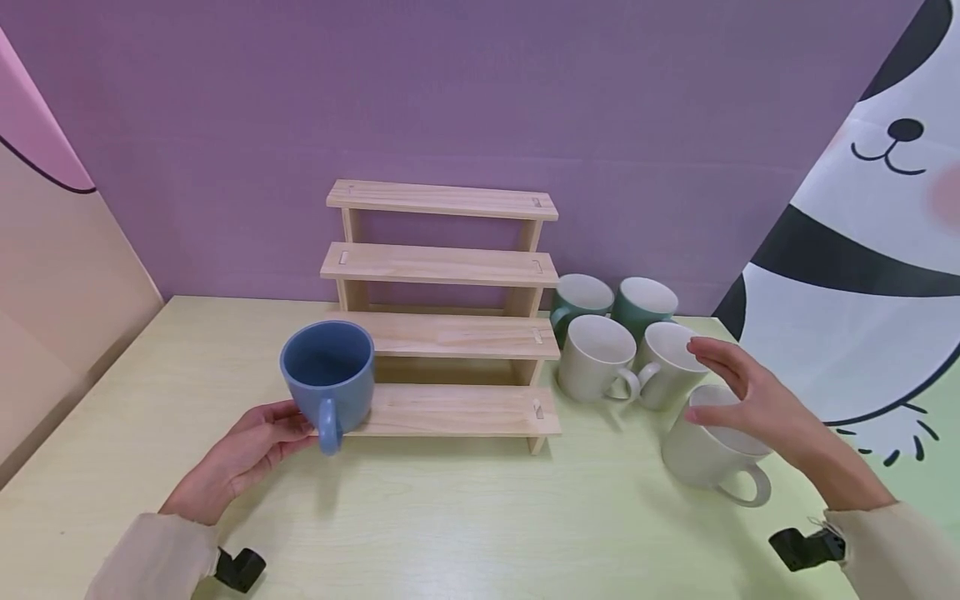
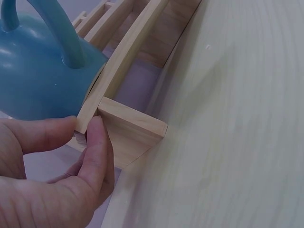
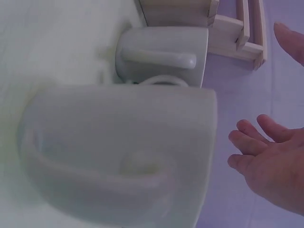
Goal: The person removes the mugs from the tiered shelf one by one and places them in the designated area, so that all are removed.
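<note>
A blue mug [image 1: 333, 375] stands at the left end of the lowest step of a wooden tiered stand [image 1: 457, 408], its handle facing me. Right beside it, my left hand [image 1: 258, 450] pinches the end of that step. In the left wrist view the thumb lies along the top near the mug's base and the fingers [image 2: 97, 152] are under the board [image 2: 116, 78]. My right hand [image 1: 772, 417], thumb and fingers spread apart, hovers over the rim of the nearest white mug [image 1: 705, 458]. The right wrist view shows the hand [image 3: 280, 171] beyond that mug's rim, holding nothing.
Two more white mugs [image 1: 596, 362] stand right of the stand, with two green mugs [image 1: 645, 304] behind them near the back edge. A purple backdrop [image 1: 450, 83] rises behind the light wooden table [image 1: 450, 525]. A panda print [image 1: 877, 250] covers the right side.
</note>
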Tool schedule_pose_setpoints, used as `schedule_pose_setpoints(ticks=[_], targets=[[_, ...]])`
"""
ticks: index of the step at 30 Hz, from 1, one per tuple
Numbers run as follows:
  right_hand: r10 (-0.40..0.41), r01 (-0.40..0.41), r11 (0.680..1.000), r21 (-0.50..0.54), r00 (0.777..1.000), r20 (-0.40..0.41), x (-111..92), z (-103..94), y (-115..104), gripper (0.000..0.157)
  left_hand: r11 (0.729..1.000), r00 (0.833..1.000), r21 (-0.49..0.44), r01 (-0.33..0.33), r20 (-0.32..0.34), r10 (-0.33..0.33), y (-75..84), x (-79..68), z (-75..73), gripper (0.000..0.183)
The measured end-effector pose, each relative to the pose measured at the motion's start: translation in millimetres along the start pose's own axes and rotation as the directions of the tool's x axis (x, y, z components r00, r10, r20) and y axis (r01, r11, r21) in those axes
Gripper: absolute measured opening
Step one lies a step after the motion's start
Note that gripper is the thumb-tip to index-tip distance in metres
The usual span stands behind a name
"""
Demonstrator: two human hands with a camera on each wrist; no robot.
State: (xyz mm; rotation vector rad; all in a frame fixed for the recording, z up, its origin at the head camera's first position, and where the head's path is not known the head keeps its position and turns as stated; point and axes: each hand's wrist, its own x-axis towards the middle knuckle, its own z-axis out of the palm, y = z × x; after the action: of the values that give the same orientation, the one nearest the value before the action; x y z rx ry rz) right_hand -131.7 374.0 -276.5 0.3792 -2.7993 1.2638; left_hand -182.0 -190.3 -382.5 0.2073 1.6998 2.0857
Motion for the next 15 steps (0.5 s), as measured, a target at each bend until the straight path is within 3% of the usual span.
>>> schedule_pose_setpoints(ticks=[15], targets=[[-0.088, 0.081, 0.988, 0.13, 0.995, 0.052, 22.8, 26.6, -24.0, 0.075, 1.0, 1.0, 0.008, 0.004, -0.006, -0.004, 0.0, -0.3, 0.0, 0.041]])
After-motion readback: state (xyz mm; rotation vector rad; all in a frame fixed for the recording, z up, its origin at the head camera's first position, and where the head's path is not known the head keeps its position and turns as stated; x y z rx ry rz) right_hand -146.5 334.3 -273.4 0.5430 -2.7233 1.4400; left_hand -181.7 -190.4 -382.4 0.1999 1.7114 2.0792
